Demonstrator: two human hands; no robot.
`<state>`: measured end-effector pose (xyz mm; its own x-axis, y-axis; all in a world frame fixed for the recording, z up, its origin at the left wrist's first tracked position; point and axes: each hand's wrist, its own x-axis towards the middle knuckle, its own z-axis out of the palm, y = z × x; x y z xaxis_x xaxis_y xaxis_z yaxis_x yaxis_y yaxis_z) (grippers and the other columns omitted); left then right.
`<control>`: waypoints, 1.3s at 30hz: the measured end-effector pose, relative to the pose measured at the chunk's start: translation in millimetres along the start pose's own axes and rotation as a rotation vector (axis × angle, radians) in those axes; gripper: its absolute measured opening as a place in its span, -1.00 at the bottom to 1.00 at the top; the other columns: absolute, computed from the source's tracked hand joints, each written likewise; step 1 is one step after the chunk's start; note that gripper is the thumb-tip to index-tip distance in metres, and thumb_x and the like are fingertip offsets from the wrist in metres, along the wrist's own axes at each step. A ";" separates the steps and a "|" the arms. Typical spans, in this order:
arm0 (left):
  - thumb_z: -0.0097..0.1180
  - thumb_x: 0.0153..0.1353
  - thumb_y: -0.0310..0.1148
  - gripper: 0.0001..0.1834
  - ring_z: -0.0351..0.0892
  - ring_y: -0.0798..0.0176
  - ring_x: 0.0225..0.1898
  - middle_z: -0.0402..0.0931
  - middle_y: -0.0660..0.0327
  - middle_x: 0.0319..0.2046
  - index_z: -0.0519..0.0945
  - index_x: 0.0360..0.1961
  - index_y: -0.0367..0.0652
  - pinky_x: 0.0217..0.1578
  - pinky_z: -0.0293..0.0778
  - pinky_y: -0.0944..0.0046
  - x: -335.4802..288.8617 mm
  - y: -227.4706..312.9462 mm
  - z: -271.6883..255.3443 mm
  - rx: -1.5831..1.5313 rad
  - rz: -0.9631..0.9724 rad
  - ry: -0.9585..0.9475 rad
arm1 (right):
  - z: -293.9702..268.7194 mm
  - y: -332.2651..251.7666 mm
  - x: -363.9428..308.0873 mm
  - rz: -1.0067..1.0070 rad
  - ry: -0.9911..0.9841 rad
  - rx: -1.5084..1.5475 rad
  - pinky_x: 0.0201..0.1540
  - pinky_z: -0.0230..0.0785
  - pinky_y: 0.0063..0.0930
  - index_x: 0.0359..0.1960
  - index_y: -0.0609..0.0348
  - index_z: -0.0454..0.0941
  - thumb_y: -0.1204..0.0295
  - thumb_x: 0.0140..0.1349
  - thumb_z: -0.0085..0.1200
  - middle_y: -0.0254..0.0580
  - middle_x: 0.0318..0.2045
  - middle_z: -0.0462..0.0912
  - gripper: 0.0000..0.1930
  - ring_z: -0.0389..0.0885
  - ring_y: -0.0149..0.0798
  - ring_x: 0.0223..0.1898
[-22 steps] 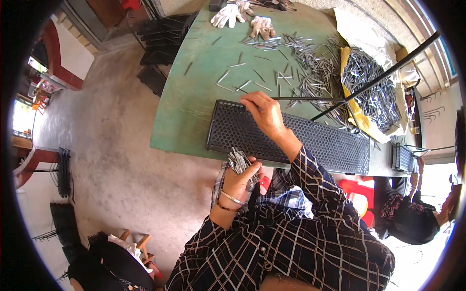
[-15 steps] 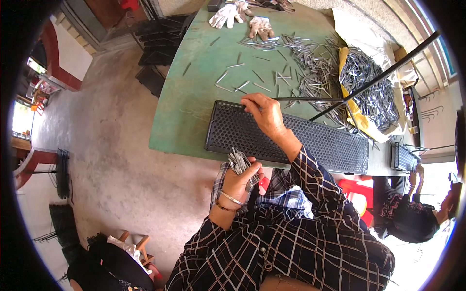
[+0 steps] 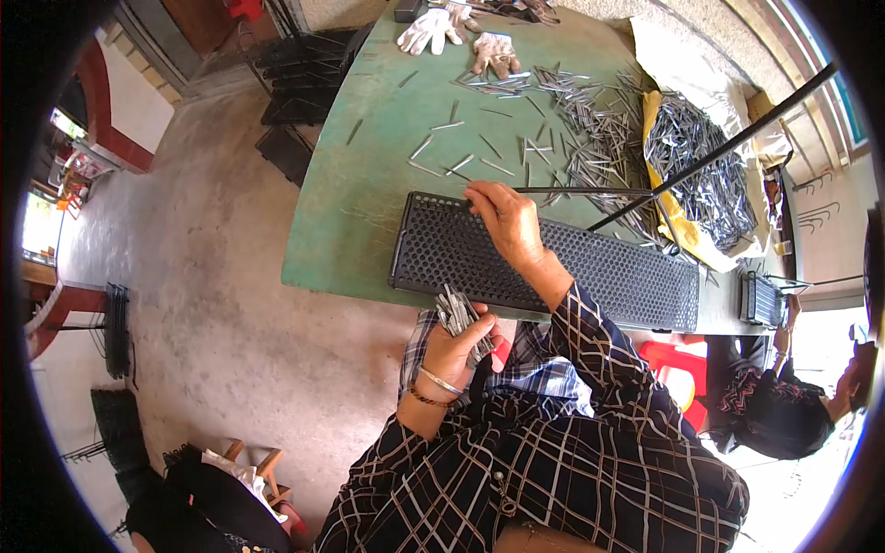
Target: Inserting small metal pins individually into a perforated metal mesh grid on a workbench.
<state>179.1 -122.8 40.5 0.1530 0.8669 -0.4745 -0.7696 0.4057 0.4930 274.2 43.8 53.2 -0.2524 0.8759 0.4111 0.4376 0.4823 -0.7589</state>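
A bundle of thin silvery-grey strips (image 3: 454,311) is gripped in my left hand (image 3: 454,350), below the near edge of a black perforated metal rack (image 3: 599,267). The rack lies lengthwise along the near side of the green table (image 3: 346,207). Over the rack's far edge, close to its left end, my right hand (image 3: 510,224) is closed with thumb and fingertips pinched together. Whatever lies in that pinch is too small or hidden to name. A thin black rod (image 3: 590,190) runs rightward from beside the right hand's fingers.
Many loose strips (image 3: 599,138) are scattered across the table beside an open yellow-edged sack (image 3: 701,175) full of them. Work gloves (image 3: 431,32) lie at the far edge. A long black bar (image 3: 737,136) slants up rightward. At right a co-worker (image 3: 784,405) handles another black rack (image 3: 761,300).
My right hand has shifted slightly to the right along the rack's far edge, still pinched. My left hand keeps the bundle in almost the same place. The co-worker's hand has moved a little.
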 end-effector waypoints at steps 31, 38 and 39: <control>0.00 0.16 -0.52 -0.83 0.51 0.23 -0.49 0.52 0.11 -0.40 0.46 -0.20 -0.27 -0.63 0.42 0.31 -1.9 -3.3 4.3 0.018 -0.077 -0.046 | -0.7 12.3 -2.3 -0.245 -0.092 -0.187 -0.30 0.45 -0.35 -0.25 0.23 0.55 0.46 0.10 0.11 -0.07 -0.32 0.60 -0.81 0.59 -0.04 -0.32; 0.00 0.16 -0.50 -0.81 0.50 0.24 -0.43 0.51 0.10 -0.39 0.45 -0.18 -0.28 -0.55 0.44 0.32 0.0 0.2 3.4 -0.041 -0.076 -0.045 | -8.5 -2.1 -9.8 -0.104 -0.139 -0.040 -0.38 0.44 -0.47 -0.26 0.28 0.56 0.43 0.13 0.12 -0.14 -0.38 0.61 -0.81 0.58 -0.26 -0.43; 0.00 0.16 -0.50 -0.79 0.51 0.24 -0.35 0.50 0.11 -0.35 0.44 -0.15 -0.29 -0.41 0.51 0.29 0.1 4.2 0.4 -0.062 -0.089 -0.094 | -13.1 -8.7 -13.7 0.077 -0.206 0.103 -0.41 0.42 -0.52 -0.27 0.30 0.57 0.41 0.14 0.13 -0.19 -0.42 0.62 -0.80 0.56 -0.38 -0.47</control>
<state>176.1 -120.9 42.8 0.2776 0.8524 -0.4430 -0.7869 0.4663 0.4041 285.2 27.8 60.8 -0.3975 0.8839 0.2465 0.3749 0.4016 -0.8356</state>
